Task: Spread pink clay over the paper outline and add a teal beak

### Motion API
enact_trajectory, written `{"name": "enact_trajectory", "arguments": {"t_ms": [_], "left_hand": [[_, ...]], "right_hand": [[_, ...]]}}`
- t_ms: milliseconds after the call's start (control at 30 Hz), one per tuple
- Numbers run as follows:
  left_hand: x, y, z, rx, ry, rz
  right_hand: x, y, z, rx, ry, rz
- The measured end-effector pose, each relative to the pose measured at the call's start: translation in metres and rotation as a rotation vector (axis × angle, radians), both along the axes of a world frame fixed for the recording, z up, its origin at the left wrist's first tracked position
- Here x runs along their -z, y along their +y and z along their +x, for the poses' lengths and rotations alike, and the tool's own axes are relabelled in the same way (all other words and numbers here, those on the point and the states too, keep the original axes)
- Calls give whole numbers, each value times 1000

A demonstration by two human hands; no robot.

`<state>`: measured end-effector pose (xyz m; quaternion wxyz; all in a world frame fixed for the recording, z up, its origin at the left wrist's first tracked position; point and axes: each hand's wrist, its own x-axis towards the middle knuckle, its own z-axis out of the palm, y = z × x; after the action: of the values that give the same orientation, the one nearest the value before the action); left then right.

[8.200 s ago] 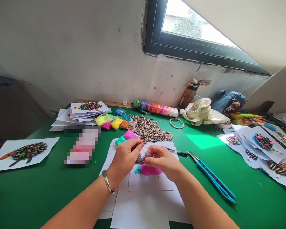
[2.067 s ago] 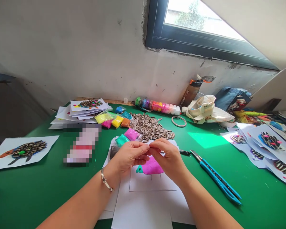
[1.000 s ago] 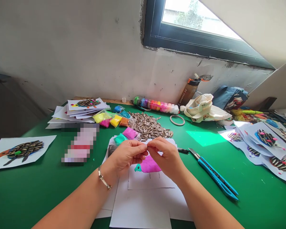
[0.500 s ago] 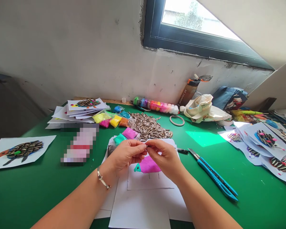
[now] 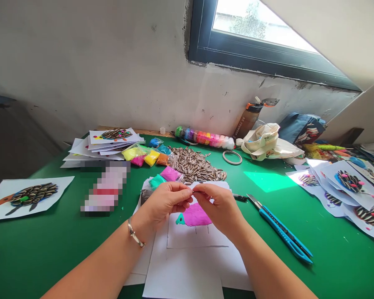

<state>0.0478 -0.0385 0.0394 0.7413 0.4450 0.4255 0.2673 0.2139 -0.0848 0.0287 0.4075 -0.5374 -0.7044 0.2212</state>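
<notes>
My left hand (image 5: 170, 201) and my right hand (image 5: 216, 205) meet fingertip to fingertip above the paper. Both are closed in a pinch around a tiny dark bit, too small to name. Below them lies a white sheet (image 5: 180, 241) bearing a flat magenta clay body (image 5: 198, 214) with a teal clay head (image 5: 180, 219) and thin drawn legs. Part of the magenta shape is hidden behind my right hand. Beyond my hands is a heap of striped sunflower seeds (image 5: 196, 164). Clay packets, among them a teal one (image 5: 156, 181), lie just past my left hand.
A blue utility knife (image 5: 283, 232), blade out, and a black pen (image 5: 239, 197) lie to the right. Seed pictures (image 5: 350, 178) are stacked far right, more (image 5: 112, 139) at back left. A tape ring (image 5: 232, 157), bottle (image 5: 247, 118) and cloth bag (image 5: 262, 143) stand toward the wall.
My hands stay pinched together in nearly the same place, with only a slight shift of the fingers. The whole view has moved a little.
</notes>
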Motion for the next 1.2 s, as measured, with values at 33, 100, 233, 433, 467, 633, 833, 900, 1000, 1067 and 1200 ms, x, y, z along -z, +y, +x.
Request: {"name": "enact_trajectory", "arguments": {"t_ms": [33, 100, 233, 433, 467, 633, 833, 900, 1000, 1067, 1200], "left_hand": [[0, 0, 0, 7, 0, 4], [1, 0, 0, 20, -1, 17], [3, 0, 0, 35, -2, 22], [5, 2, -3, -20, -31, -33], [5, 3, -3, -30, -38, -46], [7, 3, -1, -38, -97, -56], [9, 3, -2, -18, -102, -39], [9, 3, -1, -13, -95, -30], [8, 3, -1, -8, -79, -7], [8, 3, -1, -4, -65, 10], [8, 2, -1, -3, -64, 13]], "right_hand": [[0, 0, 0, 2, -12, 8], [2, 0, 0, 6, -62, 39], [4, 0, -1, 25, -122, 68], [1, -1, 1, 42, 118, -74], [0, 0, 1, 48, 163, -101], [3, 2, 2, 72, 302, -188], [2, 2, 1, 9, 243, -226], [3, 2, 1, 12, 255, -233], [4, 2, 2, 22, 262, -251], [5, 2, 2, 15, 260, -268], [5, 2, 3, 5, 248, -276]]}}
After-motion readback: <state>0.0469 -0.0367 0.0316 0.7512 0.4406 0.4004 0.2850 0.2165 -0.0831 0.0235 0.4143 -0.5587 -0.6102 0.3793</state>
